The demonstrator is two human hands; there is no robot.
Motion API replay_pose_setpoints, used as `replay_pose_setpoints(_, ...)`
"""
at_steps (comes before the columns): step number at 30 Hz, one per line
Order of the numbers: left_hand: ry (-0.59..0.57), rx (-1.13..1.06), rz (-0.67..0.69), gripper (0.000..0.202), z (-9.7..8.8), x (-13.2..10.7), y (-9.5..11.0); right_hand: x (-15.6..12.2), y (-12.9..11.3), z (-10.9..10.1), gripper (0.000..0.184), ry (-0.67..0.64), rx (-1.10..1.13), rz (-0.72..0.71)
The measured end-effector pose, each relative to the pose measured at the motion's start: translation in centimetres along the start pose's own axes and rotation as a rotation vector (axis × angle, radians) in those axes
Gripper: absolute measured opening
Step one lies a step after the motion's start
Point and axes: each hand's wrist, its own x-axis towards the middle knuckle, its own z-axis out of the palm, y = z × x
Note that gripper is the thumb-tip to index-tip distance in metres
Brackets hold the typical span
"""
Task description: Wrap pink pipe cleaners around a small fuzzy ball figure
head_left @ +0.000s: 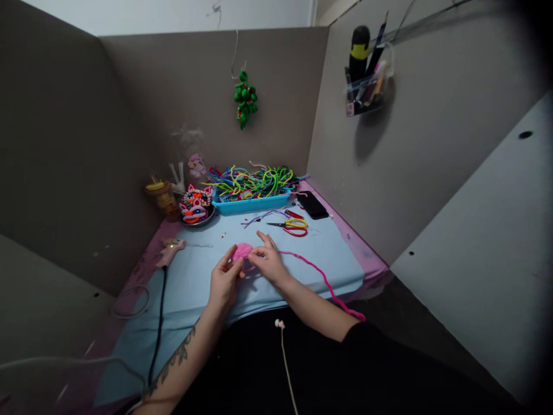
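Observation:
A small pink coiled pipe-cleaner piece [242, 252] lies between my two hands over the light blue mat [194, 288]. My left hand [224, 281] pinches its left side with thumb and fingers. My right hand [268, 260] grips its right side, the index finger stretched out. A long pink pipe cleaner [322, 278] trails from the piece to the right, over my right forearm and off the mat's front edge.
A blue tray [253, 203] of several coloured pipe cleaners stands at the back. Nearby lie red and yellow scissors [294, 226], a black phone [312, 204], a colourful craft figure in a bowl [196, 207], a jar [163, 197] and a pink glue gun [170, 251] with cord.

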Motion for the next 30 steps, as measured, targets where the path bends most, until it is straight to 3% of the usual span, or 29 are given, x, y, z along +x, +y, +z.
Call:
replay_pose_setpoints(12, 0.092, 0.044, 0.049, 0.072, -0.2, 0.5, -0.3, -0.3, -0.3, 0.1, 0.010, -0.009, -0.070, -0.024)
replay_pose_setpoints(20, 0.004, 0.080, 0.016, 0.089, -0.6, 0.5, 0.1, 0.2, 0.5, 0.2, 0.012, 0.108, -0.006, -0.005)
replay_pose_setpoints(22, 0.040, 0.162, 0.090, 0.080, -1.0, 0.6, 0.3, 0.6, 0.7, -0.1, 0.013, 0.163, 0.029, 0.013)
replay_pose_setpoints(26, 0.085, 0.504, 0.321, 0.042, -1.7, 1.1, 0.8, 1.3, 0.5, -0.8, 0.012, 0.194, 0.057, -0.002)
replay_pose_setpoints(30, 0.029, 0.693, 0.351, 0.030, -1.3, 2.3, 1.3, 2.2, -0.2, -1.1, 0.012, 0.178, 0.043, -0.038)
